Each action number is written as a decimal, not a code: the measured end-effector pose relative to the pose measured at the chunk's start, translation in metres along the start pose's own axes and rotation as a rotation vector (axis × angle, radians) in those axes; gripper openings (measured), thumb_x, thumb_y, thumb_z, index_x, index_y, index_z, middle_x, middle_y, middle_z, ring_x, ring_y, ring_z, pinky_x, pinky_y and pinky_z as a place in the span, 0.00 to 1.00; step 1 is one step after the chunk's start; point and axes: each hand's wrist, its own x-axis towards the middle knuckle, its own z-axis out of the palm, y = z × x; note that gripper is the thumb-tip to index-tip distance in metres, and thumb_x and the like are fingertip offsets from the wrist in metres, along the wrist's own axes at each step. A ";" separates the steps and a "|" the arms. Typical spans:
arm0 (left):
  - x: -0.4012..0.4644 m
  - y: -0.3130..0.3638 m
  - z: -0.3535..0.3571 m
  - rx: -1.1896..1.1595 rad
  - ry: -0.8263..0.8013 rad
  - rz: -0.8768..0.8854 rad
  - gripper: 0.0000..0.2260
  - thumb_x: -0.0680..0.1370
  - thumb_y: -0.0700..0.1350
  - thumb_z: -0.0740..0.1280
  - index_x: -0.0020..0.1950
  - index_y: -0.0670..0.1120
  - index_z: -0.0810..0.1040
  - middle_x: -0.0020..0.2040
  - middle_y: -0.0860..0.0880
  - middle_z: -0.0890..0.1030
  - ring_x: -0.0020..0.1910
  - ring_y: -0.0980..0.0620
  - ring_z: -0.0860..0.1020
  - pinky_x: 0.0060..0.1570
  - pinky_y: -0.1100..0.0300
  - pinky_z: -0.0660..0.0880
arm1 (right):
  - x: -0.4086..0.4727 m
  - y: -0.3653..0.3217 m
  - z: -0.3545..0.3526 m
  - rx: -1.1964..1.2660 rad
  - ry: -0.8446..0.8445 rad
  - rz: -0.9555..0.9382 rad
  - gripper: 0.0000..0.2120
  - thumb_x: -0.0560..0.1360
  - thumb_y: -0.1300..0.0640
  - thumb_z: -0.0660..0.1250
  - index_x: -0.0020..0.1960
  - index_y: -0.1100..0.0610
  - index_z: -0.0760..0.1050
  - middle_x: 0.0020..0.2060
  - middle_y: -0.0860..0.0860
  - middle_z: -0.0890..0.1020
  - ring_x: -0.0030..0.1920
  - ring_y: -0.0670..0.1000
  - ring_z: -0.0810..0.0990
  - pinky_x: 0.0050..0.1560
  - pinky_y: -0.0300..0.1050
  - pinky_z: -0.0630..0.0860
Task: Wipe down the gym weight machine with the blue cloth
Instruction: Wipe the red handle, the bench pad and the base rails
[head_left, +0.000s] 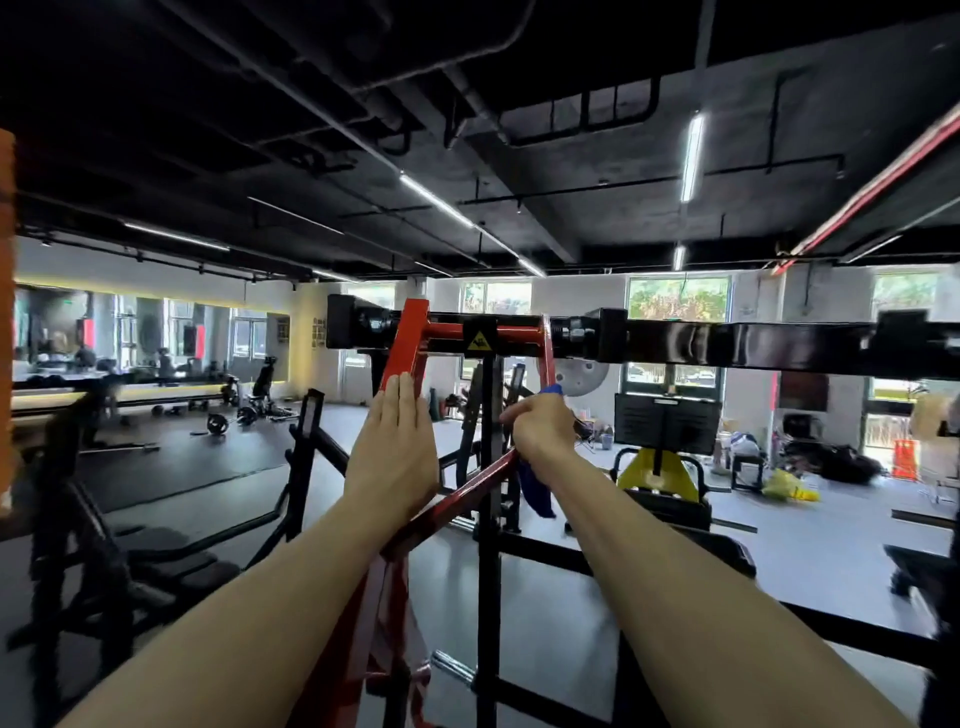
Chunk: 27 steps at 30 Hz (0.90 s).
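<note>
Blue cloth (536, 491) hangs from the clenched right hand (543, 434), bunched against the red steel weight-machine frame (470, 486); the left hand (396, 447) rests flat, fingers straight, on the frame's left bar.

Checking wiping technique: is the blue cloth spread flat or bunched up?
Bunched. The right hand grips the blue cloth around the red frame bar; one tip pokes out above the fist, the rest hangs loose below.
</note>
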 end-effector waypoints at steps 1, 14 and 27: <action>0.000 0.001 -0.001 -0.001 0.002 0.005 0.29 0.86 0.48 0.49 0.82 0.35 0.44 0.80 0.31 0.40 0.81 0.34 0.41 0.79 0.43 0.41 | -0.001 -0.001 0.003 0.007 0.014 0.008 0.20 0.79 0.72 0.55 0.48 0.61 0.85 0.47 0.54 0.80 0.49 0.52 0.75 0.48 0.44 0.73; 0.004 0.002 -0.003 0.026 0.032 0.025 0.41 0.80 0.69 0.48 0.80 0.37 0.56 0.78 0.27 0.53 0.79 0.30 0.53 0.78 0.40 0.53 | -0.004 0.010 0.017 0.225 0.140 -0.071 0.23 0.69 0.75 0.57 0.30 0.52 0.80 0.49 0.52 0.79 0.56 0.53 0.74 0.57 0.49 0.74; 0.099 0.114 -0.064 0.127 0.344 0.368 0.46 0.79 0.71 0.44 0.81 0.36 0.43 0.81 0.36 0.42 0.82 0.39 0.44 0.80 0.45 0.50 | 0.096 0.091 -0.129 0.952 0.382 0.118 0.16 0.75 0.77 0.55 0.51 0.58 0.72 0.45 0.55 0.77 0.35 0.51 0.76 0.33 0.44 0.73</action>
